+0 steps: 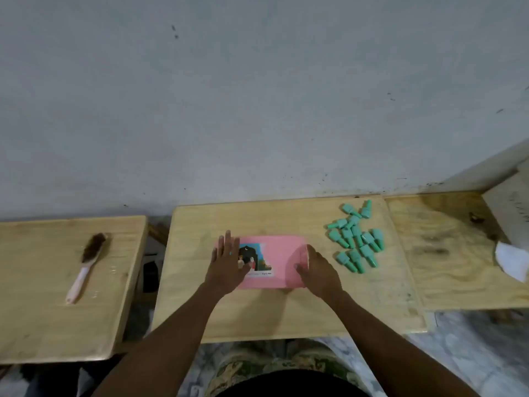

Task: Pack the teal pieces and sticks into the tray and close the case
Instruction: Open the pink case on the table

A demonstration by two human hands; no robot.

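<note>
A flat pink case with a picture label on its lid lies closed in the middle of the centre wooden table. My left hand rests flat on its left edge, fingers spread and covering part of the label. My right hand grips the case's right edge, thumb on top. A heap of several teal pieces lies on the table to the right of the case, apart from both hands. No tray or sticks are visible.
A brush with a pink handle lies on the separate wooden table on the left. A third wooden surface adjoins on the right, with a white cloth at its edge. A grey wall runs behind.
</note>
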